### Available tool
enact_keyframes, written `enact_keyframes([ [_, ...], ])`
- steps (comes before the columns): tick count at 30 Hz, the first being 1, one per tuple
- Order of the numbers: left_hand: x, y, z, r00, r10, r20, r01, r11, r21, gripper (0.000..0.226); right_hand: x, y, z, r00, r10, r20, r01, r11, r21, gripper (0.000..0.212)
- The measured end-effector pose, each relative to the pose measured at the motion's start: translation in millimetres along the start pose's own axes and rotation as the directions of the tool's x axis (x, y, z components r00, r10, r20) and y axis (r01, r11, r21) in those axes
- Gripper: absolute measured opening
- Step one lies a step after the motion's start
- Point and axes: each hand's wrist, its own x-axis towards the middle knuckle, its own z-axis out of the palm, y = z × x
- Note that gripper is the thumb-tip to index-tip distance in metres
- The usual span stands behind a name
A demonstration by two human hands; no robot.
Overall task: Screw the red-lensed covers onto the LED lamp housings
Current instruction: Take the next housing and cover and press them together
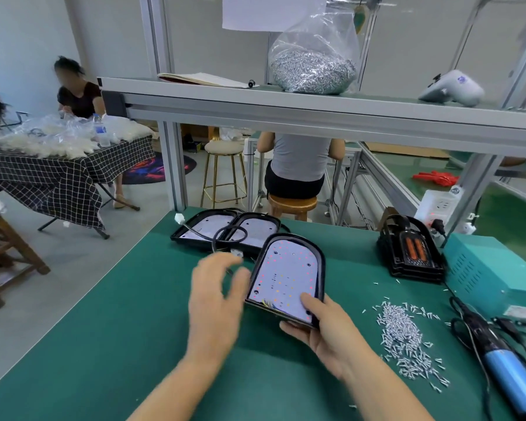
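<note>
At a green-matted assembly bench (110, 329), a worker's right hand (325, 332) grips the near end of an LED lamp housing (286, 275), thumb on its board, holding it tilted above the mat. Beside it, the left hand (214, 302) hovers with fingers loosely spread, holding nothing. Red-lensed covers (413, 250) sit stacked well to the right, loose screws (404, 338) and an electric screwdriver (504, 363) nearer. Apparently still positioning a housing, the worker next needs a cover fetched and seated.
</note>
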Motion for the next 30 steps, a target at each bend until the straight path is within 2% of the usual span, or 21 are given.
enact_keyframes([
  [1,13.9,-9.4,-2.2,0.966,-0.257,-0.026,0.255,0.965,-0.064,0.022,-0.9,-3.0,-2.5,1.0,0.006,0.015,-0.005,1.0,-0.031,0.019],
  [2,27.7,-18.2,-2.5,0.869,-0.495,0.021,0.492,0.858,-0.146,0.031,-3.0,-5.9,-4.0,0.999,0.018,0.036,-0.015,0.997,-0.071,0.02],
  [3,41.3,-26.9,-0.6,0.749,-0.652,0.119,0.659,0.713,-0.242,0.043,-5.2,-7.6,-5.4,0.998,0.036,0.058,-0.029,0.992,-0.12,0.021],
  [4,53.4,-34.6,2.8,0.658,-0.722,0.214,0.745,0.581,-0.329,0.054,-7.5,-8.4,-6.9,0.995,0.057,0.081,-0.042,0.984,-0.176,0.022],
  [5,64.4,-42.0,6.3,0.607,-0.746,0.274,0.776,0.481,-0.408,0.058,-9.4,-8.1,-8.9,0.992,0.074,0.106,-0.048,0.971,-0.233,0.024],
  [6,73.5,-45.8,9.1,0.584,-0.751,0.308,0.778,0.409,-0.477,0.056,-12.2,-8.0,-10.3,0.988,0.086,0.132,-0.045,0.956,-0.29,0.025],
  [7,81.5,-48.0,11.3,0.583,-0.744,0.327,0.77,0.377,-0.515,0.048,-14.6,-8.0,-11.4,0.984,0.091,0.155,-0.034,0.94,-0.34,0.026],
  [9,91.7,-47.9,14.0,0.611,-0.721,0.328,0.767,0.434,-0.474,0.029,-18.8,-9.1,-14.0,0.978,0.095,0.186,-0.014,0.919,-0.394,0.027],
  [12,91.3,-43.3,15.4,0.676,-0.646,0.354,0.735,0.561,-0.38,0.032,-25.0,-13.4,-19.7,0.975,0.089,0.203,0.01,0.897,-0.443,0.027],
  [15,69.9,-33.0,18.9,0.705,-0.598,0.382,0.709,0.616,-0.343,0.028,-29.3,-15.6,-27.6,0.986,0.051,0.159,0.036,0.866,-0.499,0.025],
  [20,15.4,-19.3,26.6,0.643,-0.596,0.482,0.766,0.483,-0.424,0.016,-34.0,-15.3,-44.2,0.996,0.001,0.092,0.044,0.873,-0.486,0.024],
  [25,-11.0,-12.1,36.0,0.591,-0.539,0.6,0.804,0.454,-0.384,0.034,-34.4,-16.1,-51.5,0.99,0.006,0.141,0.077,0.813,-0.577,0.028],
  [27,-12.6,-13.1,39.2,0.6,-0.551,0.58,0.798,0.464,-0.384,0.042,-33.6,-16.2,-53.0,0.989,-0.062,0.135,0.139,0.707,-0.694,0.027],
  [30,-17.1,-12.9,48.3,0.635,-0.588,0.502,0.772,0.511,-0.377,0.047,-30.1,-17.5,-56.6,0.978,-0.177,0.107,0.179,0.463,-0.868,0.023],
])
